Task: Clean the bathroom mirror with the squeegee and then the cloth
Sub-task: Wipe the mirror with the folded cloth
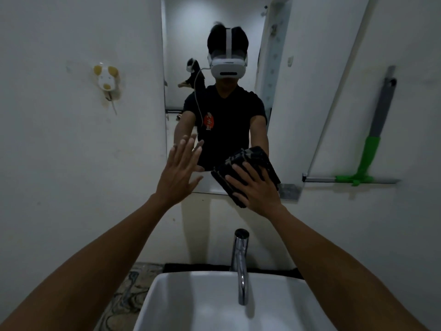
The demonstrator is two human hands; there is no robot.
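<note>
Dark folded cloth [245, 173] pressed flat against the lower edge of the mirror [214, 32] by the right hand [257, 189], fingers [241, 172] straight and spread across the fabric. Left hand [179, 173] raised beside it, palm toward the glass, fingers wide and holding nothing. Green-handled squeegee [367, 154] resting on a metal wall rail [317, 179] to the right of the mirror. Chrome faucet [241, 263] and white sink [191, 304] below
</note>
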